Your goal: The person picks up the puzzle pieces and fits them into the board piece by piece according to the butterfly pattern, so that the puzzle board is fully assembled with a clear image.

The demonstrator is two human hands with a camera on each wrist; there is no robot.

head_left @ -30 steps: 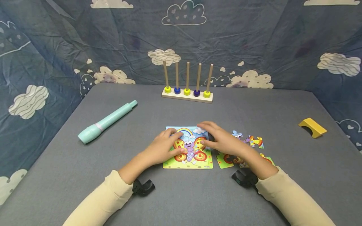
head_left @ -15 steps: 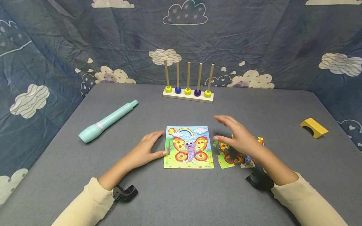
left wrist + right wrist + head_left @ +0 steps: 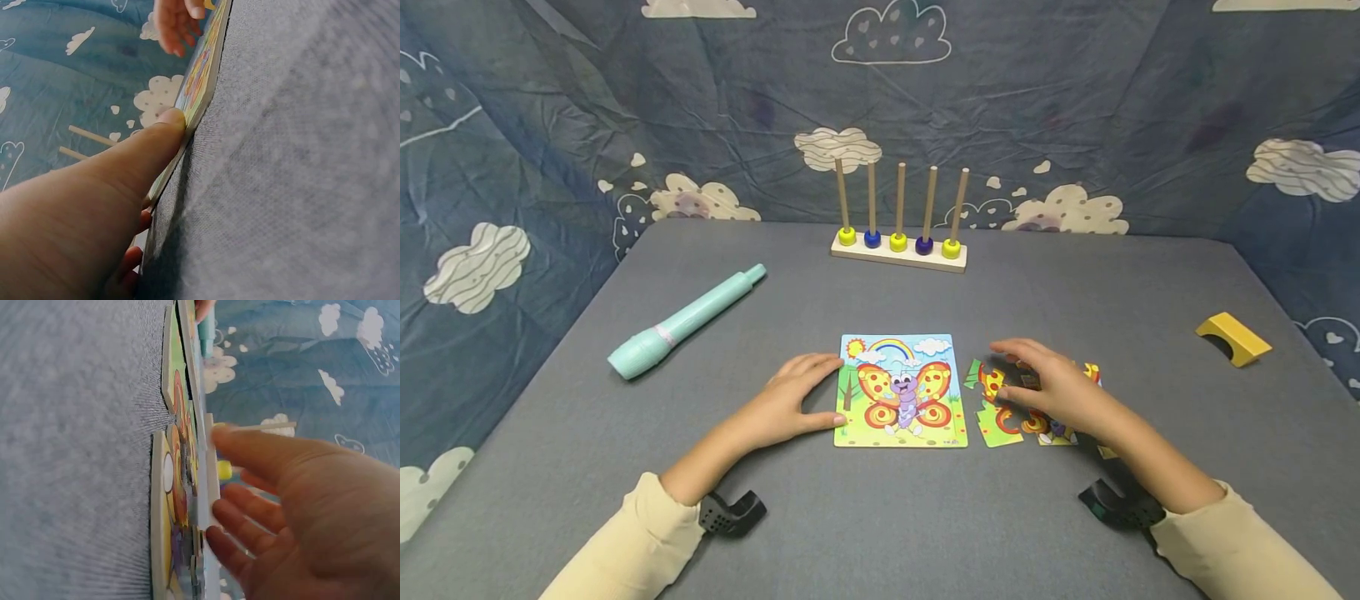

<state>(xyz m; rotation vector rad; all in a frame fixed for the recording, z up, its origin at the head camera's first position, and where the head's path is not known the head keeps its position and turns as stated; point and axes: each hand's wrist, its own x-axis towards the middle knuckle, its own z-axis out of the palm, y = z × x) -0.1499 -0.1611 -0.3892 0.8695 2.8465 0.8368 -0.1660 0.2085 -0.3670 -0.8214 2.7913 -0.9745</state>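
A square puzzle board printed with a butterfly, sun and rainbow lies flat in the middle of the table. My left hand rests along its left side, thumb and fingertips at the edge; in the left wrist view the thumb lies on the board's rim. Right of the board is a cluster of loose jigsaw pieces with parts of a butterfly on them. Over this cluster hovers my right hand, fingers spread and nothing between them. It hides some pieces from the head view.
At the back stands a wooden peg stand with yellow and blue beads on its upright rods. A mint-green toy microphone lies to the left. On the far right sits a yellow arch block. A cloud-patterned cloth hangs behind the table.
Both hands have come off the board's face. The left drew back to its left edge; the right moved right, then lower over the loose pieces. The board stays in place.
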